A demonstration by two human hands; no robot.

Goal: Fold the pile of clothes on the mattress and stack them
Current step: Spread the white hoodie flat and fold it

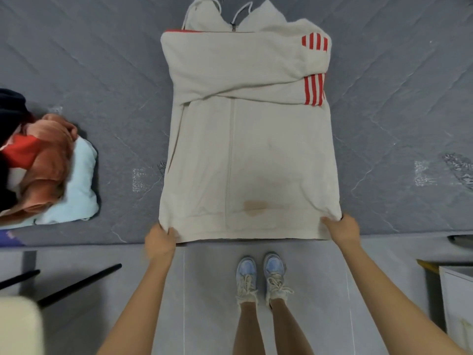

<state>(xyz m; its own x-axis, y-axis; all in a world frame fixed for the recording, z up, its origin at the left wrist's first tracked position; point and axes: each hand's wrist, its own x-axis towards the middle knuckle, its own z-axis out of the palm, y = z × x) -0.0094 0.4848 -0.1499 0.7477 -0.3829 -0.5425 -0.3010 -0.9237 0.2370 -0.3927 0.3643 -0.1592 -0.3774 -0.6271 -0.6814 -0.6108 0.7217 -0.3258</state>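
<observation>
A cream zip-up hoodie [250, 149] with red stripes on its sleeves lies flat on the grey mattress [115, 73], hood pointing away. Both sleeves are folded across its chest. A brownish stain marks the front near the hem. My left hand [160, 240] pinches the hem's left corner at the mattress edge. My right hand [341, 230] pinches the hem's right corner. At the left edge sits the pile of clothes [43, 170]: orange, red, dark and light blue pieces heaped together.
The mattress edge [102, 240] runs across just in front of my hands. Below it is grey floor with my sneakers [261, 275]. Black rods [79, 284] and a pale object [20, 326] lie at lower left. A white unit [455, 298] stands at lower right.
</observation>
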